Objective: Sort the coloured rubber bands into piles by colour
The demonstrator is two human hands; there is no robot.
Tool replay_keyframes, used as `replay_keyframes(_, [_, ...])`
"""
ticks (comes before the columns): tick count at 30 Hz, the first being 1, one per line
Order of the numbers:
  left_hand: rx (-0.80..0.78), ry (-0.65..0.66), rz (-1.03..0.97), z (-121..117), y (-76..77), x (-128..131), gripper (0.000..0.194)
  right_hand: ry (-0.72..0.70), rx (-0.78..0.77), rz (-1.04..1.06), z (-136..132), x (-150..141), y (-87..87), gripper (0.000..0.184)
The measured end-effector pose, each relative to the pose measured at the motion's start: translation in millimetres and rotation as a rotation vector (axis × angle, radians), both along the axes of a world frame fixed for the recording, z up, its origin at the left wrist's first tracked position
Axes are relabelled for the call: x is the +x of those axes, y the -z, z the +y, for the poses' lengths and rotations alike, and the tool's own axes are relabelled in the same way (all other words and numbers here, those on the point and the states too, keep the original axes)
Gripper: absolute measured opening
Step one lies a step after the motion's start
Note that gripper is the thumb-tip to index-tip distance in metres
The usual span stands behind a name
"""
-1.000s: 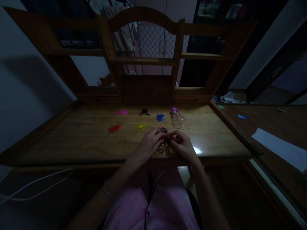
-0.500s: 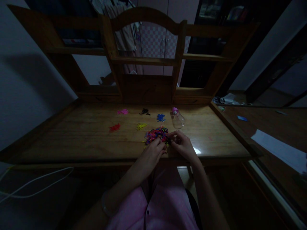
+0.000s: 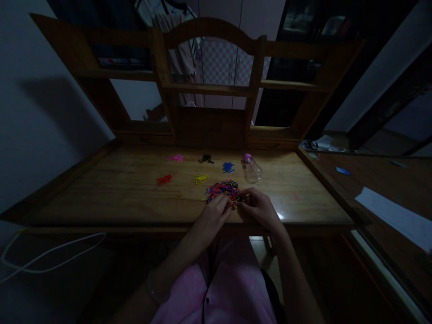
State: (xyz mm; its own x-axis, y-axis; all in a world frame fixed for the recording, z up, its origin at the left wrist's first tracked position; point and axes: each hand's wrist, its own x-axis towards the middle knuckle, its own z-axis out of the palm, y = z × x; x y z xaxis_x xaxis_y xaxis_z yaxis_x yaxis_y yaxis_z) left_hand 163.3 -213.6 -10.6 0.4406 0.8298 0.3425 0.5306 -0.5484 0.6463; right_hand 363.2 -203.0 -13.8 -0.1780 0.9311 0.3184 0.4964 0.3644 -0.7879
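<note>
A mixed heap of small, thin, coloured loops (image 3: 222, 189), which look like rubber bands, lies near the desk's front edge. My left hand (image 3: 216, 212) is at the heap's front, fingertips pinched together against it; whatever lies between them is too small to make out. At the right edge of the heap, my right hand (image 3: 259, 206) has its thumb and curled fingers closed on the bands there, and its grip is partly hidden. Beyond the heap lie sorted little piles: yellow (image 3: 201, 178), blue (image 3: 228, 167), black (image 3: 206, 158), pink (image 3: 175, 158) and red (image 3: 164, 179).
A clear bottle with a pink cap (image 3: 253, 170) lies on the wooden desk (image 3: 111, 193), right of the blue pile. A wooden shelf unit (image 3: 211, 90) rises at the back. On the side surface to the right is a white paper sheet (image 3: 394, 216).
The view has shifted slightly, so the whole desk sits a little lower and further right. Both hands stay at the heap with small finger movements. The coloured piles look the same.
</note>
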Motion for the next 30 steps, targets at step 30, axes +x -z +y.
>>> replay_keyframes(30, [0.267, 0.007, -0.069, 2.4, 19.9, -3.7, 0.018, 0.142, -0.17, 0.376, 3.7, 7.1, 1.1, 0.031])
